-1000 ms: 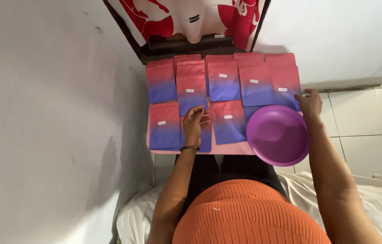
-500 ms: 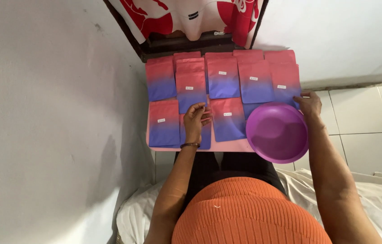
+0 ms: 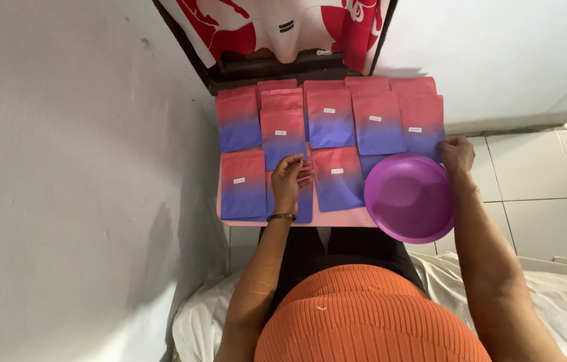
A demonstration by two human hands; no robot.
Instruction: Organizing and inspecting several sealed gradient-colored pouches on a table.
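Observation:
Several flat pouches, red fading to blue-purple, lie in two rows on a small pink table (image 3: 337, 219). My left hand (image 3: 289, 179) rests on a front-row pouch (image 3: 305, 201), fingers curled, between the leftmost front pouch (image 3: 243, 184) and the middle one (image 3: 338, 179). My right hand (image 3: 456, 154) grips the far rim of a purple plastic bowl (image 3: 409, 198). The bowl sits tilted at the table's front right corner and looks empty. It covers part of a pouch under it.
A grey wall stands close on the left. A dark frame with red and white cloth (image 3: 283, 27) is behind the table. White floor tiles (image 3: 538, 174) lie to the right. A white cushion (image 3: 565, 302) is under me.
The purple bowl has shifted slightly up and left over the table corner with my right hand. My left hand stays on the front pouch.

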